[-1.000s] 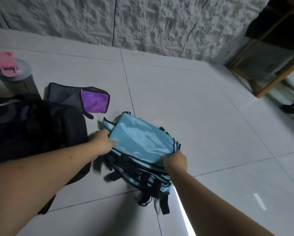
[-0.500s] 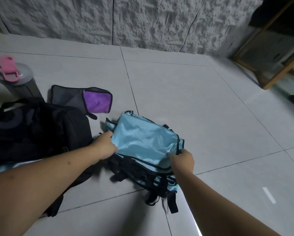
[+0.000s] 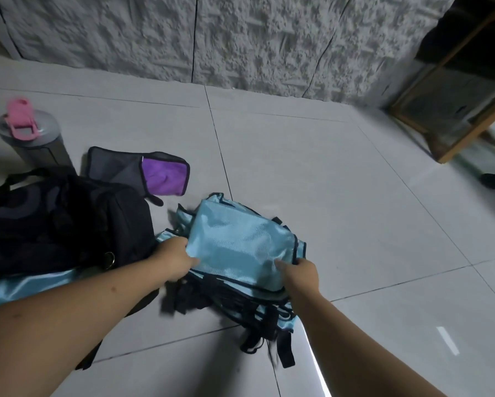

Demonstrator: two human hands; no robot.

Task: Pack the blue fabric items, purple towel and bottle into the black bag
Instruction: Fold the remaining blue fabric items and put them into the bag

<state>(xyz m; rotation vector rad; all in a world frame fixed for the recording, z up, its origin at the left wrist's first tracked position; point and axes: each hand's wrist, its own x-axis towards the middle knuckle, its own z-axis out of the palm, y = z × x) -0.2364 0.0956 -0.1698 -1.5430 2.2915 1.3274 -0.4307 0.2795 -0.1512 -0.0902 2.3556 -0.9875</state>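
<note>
Both hands gripping blue stack (image 3: 240,247) on floor: left hand (image 3: 174,260) on left edge, right hand (image 3: 299,275) near corner. Straps underneath blurry. Black bag (image 3: 60,222) cut off left; towel (image 3: 164,177) half-pouched, bottle (image 3: 30,136) behind.

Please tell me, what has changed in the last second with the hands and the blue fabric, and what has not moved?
Little changed. The right hand slid along the near edge of the blue fabric bundle, its fingers now on top. The left hand kept its grip on the left edge. The view tilted, so everything sits lower in frame. The black bag, the purple towel in its pouch and the bottle stayed on the floor.
</note>
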